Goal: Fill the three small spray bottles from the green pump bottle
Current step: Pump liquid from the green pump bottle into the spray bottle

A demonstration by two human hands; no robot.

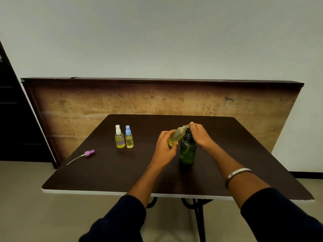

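Over at nine o'clock on the dark table lies a purple sprayer top, its thin tube trailing toward seven. Toward eleven stand two capped small bottles, white-topped and blue-topped, just beside each other. Near centre, the left hand grips an uncapped small bottle, tilted with its mouth toward one o'clock at the spout. Under it stands the green pump bottle, the right hand curled over its pump head.

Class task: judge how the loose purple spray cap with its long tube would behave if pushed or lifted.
The purple spray cap lies on its side, so it would probably roll. It looks small, likely very light. Its thin tube curves slightly and would probably flex.
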